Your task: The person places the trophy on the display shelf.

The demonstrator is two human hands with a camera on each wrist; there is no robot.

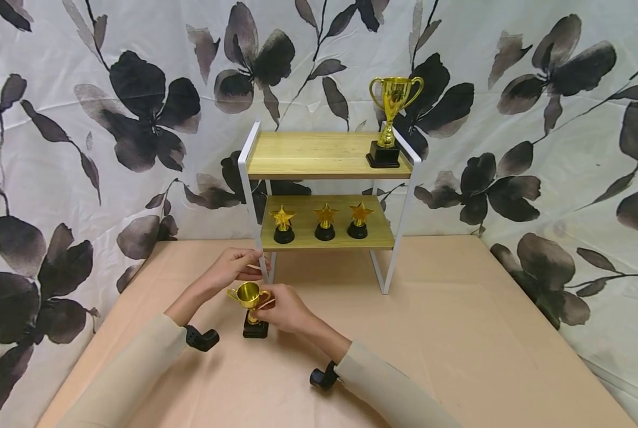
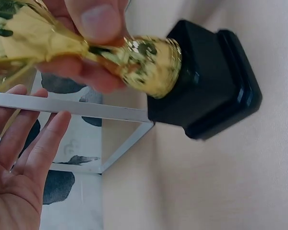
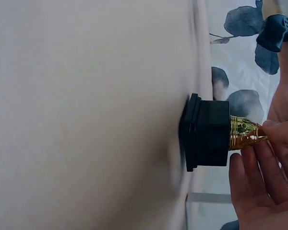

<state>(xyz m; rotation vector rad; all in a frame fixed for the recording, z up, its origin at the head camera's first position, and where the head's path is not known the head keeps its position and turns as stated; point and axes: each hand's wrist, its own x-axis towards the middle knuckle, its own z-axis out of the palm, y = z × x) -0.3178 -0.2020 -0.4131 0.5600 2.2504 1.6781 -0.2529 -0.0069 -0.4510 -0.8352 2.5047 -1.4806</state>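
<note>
My right hand (image 1: 286, 307) pinches the stem of a small gold trophy cup (image 1: 248, 295) between thumb and fingers. Its black square base (image 3: 212, 132) is low over the tabletop; whether it touches the cloth I cannot tell. At the front left leg (image 2: 110, 111) of a white-framed shelf, my left hand (image 1: 238, 266) has its fingers fairly straight, some passing behind the leg. Contact with the leg is unclear. The left palm (image 2: 19, 187) shows bare in the left wrist view. The cup lies just in front of the left hand.
The two-tier shelf has a wooden top board (image 1: 313, 154) bearing a larger gold trophy cup (image 1: 395, 98) at its right end. Three star trophies (image 1: 325, 220) line the lower board (image 1: 340, 241). A peach cloth (image 1: 458, 333) covers the table; a floral curtain (image 1: 329, 53) hangs behind.
</note>
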